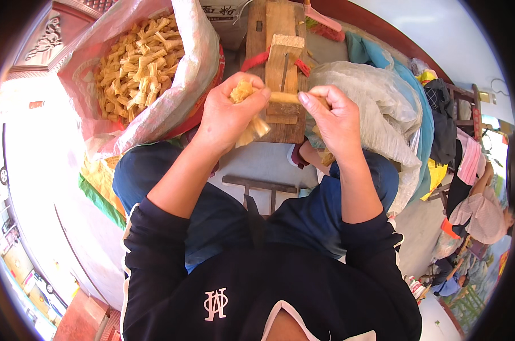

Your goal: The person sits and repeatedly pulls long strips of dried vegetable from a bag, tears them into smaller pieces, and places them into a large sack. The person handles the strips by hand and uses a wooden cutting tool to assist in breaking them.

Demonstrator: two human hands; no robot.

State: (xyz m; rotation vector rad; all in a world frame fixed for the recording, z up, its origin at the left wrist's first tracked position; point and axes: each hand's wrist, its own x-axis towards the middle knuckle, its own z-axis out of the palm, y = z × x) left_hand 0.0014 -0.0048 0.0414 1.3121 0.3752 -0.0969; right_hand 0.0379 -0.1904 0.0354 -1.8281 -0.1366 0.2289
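My left hand (234, 111) is closed round a bundle of pale yellow dried strips (254, 130), with a crumpled end above the thumb and loose ends below the palm. Just to its right, my right hand (332, 111) pinches something with thumb and forefinger; more yellowish material shows under its palm. A yellow strip or edge lies between the two hands, and I cannot tell whether either hand holds it. Beyond them a wooden block (278, 64) with a slot and an upright blade stands on a wooden bench (257, 40), with red cloth tied round it.
A large woven sack (195, 47) full of knotted yellow bundles (144, 70) stands at the left. At the right lie a whitish plastic sack (359, 98) and blue cloth. A pink broom (325, 21) is behind the bench. Other people sit farther off at the right.
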